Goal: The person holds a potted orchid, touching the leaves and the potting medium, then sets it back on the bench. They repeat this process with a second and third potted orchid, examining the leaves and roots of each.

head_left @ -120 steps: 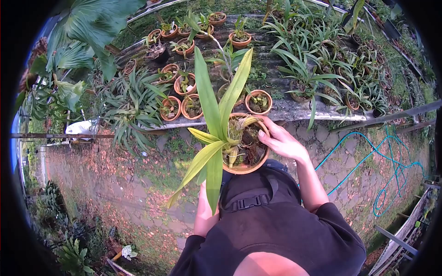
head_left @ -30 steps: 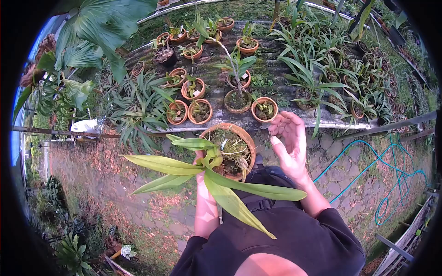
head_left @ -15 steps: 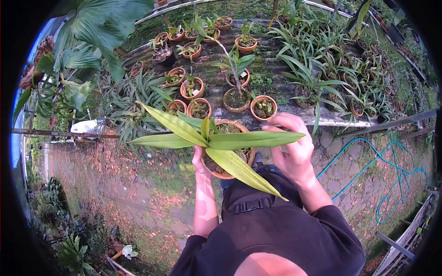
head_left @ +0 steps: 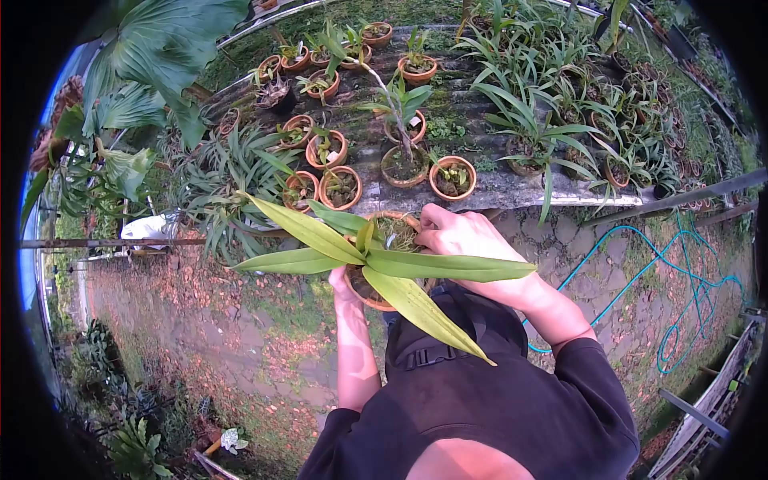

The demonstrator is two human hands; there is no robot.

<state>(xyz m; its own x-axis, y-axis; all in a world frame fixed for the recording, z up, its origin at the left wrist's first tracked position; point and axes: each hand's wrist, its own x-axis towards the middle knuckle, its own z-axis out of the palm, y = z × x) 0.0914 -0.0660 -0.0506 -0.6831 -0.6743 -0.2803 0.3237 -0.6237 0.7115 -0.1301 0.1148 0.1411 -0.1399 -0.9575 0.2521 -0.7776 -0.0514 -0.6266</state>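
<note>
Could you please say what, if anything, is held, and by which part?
The left hand holds the clay pot by its left side; whether the right hand, near the pot's rim, grips anything cannot be told.

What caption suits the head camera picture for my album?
The left hand holds a terracotta pot with a long-leaved plant; the right hand is at its rim.

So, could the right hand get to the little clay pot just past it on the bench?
Probably yes: the little clay pot stands just beyond the right hand, and nothing seems to block the way. That hand is at the held pot, though, so it would leave that first.
</note>
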